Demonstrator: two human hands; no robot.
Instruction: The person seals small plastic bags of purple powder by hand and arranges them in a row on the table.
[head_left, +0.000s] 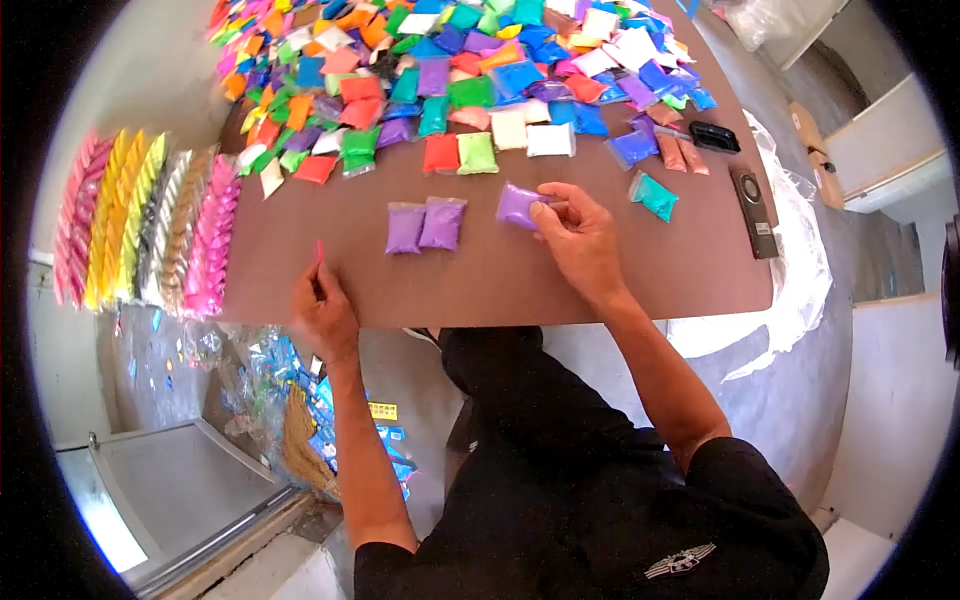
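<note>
Between the thumb and fingers of my right hand (580,235) is a small purple packet (517,206), held just above the table. Two more purple packets, a left one (405,228) and a right one (442,223), lie side by side in front of me. My left hand (327,312), at the table's near edge, pinches a thin pinkish-red piece (320,251) that points upward; its kind is too small to make out. A teal packet (654,196) lies alone to the right of my right hand.
Many colourful packets (472,93) cover the far part of the brown table (330,205). Rows of twisted wrapped bundles (140,220) stand along the left side. A black tray (714,137) and a dark device with a round dial (753,212) lie at the right edge.
</note>
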